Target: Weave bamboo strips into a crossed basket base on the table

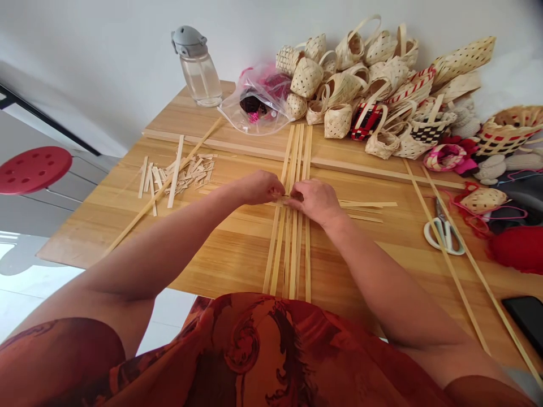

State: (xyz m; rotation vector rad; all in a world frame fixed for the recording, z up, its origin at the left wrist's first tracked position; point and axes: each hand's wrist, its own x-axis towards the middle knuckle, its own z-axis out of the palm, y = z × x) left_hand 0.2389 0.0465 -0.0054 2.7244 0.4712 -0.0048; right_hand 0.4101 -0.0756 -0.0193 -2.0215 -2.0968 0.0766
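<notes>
L hand (263, 188) pinches crosswise strips (369, 204) where they meet the long strips (307, 254); R hand (314, 199) curls just beside — can't tell from here if clenched. Baskets (337, 121) beyond grip — scissors (448, 232) to its R.

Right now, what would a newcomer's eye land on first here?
Probably the heap of small woven baskets along the far side of the table, right of centre against the pale wall. Next, likely the left hand and right hand, close together where long pale strips cross mid-table. The round red stool also stands out, beyond the table at far left.
</notes>
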